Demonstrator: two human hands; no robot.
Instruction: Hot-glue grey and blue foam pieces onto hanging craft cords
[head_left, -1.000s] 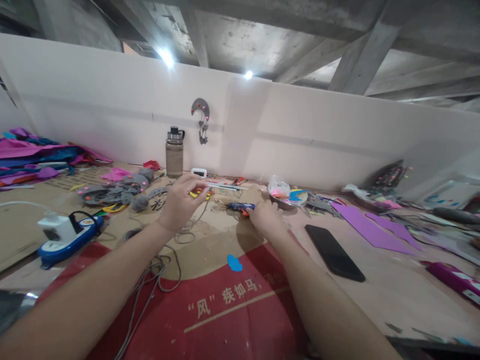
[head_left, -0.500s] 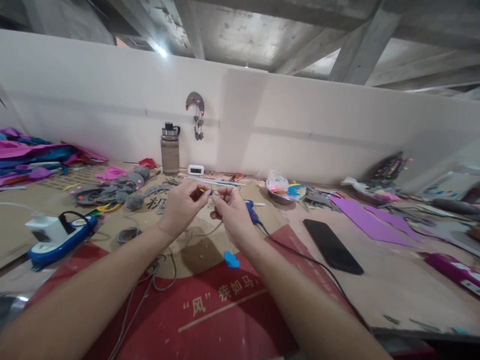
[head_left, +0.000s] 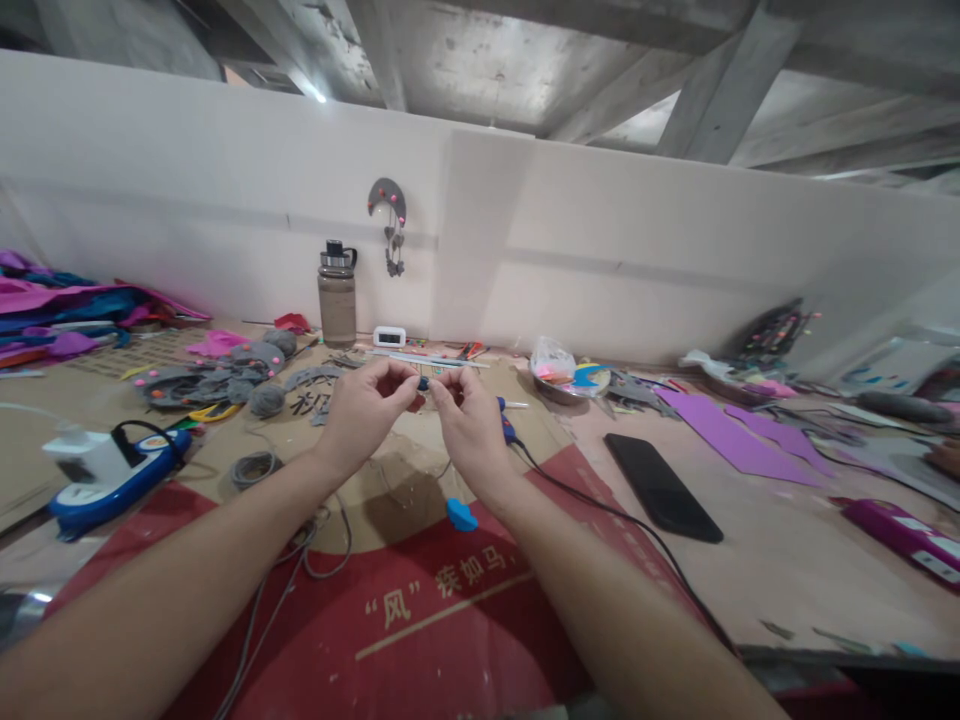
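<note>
Power strip (head_left: 112,470) sits at the left of the desk (head_left: 750,560), with a water bottle (head_left: 337,297) behind it by the wall. Left hand (head_left: 364,410) and right hand (head_left: 469,425) meet mid-desk, raised, and the fingers of both pinch one small dark blue piece (head_left: 424,383). A glue gun (head_left: 507,430) lies just beyond the right hand, and a black phone (head_left: 664,488) lies further right.

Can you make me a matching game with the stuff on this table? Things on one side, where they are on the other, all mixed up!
Things
1. water bottle
2. phone
3. small dark piece
4. power strip

Places
A. flat on the table, right of the right hand
B. far left, with a white plug in it
C. upright by the white wall
D. pinched between the left hand and the right hand

Pairs: 1-C, 2-A, 3-D, 4-B
</note>
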